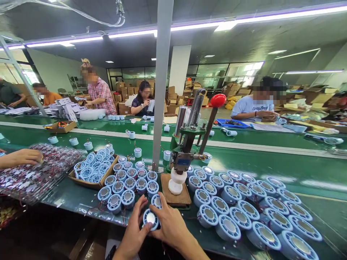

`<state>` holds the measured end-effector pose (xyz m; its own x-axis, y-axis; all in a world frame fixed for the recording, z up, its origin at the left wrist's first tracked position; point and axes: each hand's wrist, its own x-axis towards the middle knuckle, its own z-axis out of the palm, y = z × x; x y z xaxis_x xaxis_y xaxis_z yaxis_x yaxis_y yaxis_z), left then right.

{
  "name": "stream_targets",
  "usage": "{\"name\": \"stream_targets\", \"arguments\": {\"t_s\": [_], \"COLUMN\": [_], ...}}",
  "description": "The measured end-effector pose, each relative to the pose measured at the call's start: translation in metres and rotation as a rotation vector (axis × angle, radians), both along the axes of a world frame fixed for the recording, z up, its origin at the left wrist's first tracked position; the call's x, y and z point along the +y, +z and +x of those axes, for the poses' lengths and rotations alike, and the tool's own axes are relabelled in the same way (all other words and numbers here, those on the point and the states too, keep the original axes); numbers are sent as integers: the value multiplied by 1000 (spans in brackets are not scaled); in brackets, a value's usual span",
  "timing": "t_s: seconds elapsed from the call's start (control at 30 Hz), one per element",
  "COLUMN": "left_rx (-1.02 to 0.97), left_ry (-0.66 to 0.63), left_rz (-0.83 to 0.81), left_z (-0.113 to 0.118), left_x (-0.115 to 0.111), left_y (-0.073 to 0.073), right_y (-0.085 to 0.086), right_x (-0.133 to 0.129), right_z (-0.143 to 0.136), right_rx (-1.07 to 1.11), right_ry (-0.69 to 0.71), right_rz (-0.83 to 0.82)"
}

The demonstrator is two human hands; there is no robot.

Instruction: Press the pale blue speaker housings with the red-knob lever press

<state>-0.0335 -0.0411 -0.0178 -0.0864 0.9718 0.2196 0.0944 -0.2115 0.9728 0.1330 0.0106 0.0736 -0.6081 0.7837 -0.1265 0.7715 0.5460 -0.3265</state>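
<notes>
Both of my hands meet at the front edge of the bench around a light-blue round housing (150,217) with a silver disc in its slotted top. My left hand (135,227) curls round its left side, thumb at the near rim. On the other side, my right hand (169,220) grips it with thumb and fingers. Just behind it, another blue housing (156,200) is partly hidden by my right fingers; whether they touch it I cannot tell. Beyond my hands stands a hand press (185,160) with a red-knobbed lever and white pads over a brown base plate (165,180).
Similar housings crowd the bench, a group on the left (118,187) and more on the right (240,215). A cardboard box of blue rings (96,166) sits left, near a person's hand (31,157) over wired parts. Behind runs a green conveyor (271,139), with a grey post (162,83) rising beside it.
</notes>
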Motion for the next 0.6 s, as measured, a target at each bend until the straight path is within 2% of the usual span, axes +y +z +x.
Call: {"name": "stream_targets", "arguments": {"t_s": [0.07,0.17,0.23,0.3,0.37,0.43,0.5,0.6], "left_rx": [73,274,488,750,995,1157,1214,1179], "left_ry": [68,189,198,181,182,217,256,263], "left_rz": [27,95,159,241,329,408,464,525], "left_z": [-4,-6,-3,2,9,13,12,4], "left_x": [4,17,30,44,55,63,69,77], "left_y": [10,33,46,50,42,26,8,-14], "right_y": [-3,-11,-16,-18,-12,2,21,51], "right_x": [-4,-13,-22,-32,-40,-42,-35,-7], "right_z": [2,12,24,43,68,100,136,199], "right_rx": [-1,42,111,206,309,376,376,249], "right_ry": [-14,-50,-93,-144,-202,-311,-497,-883], "right_rz": [-13,-32,-34,-9,84,240,405,551]}}
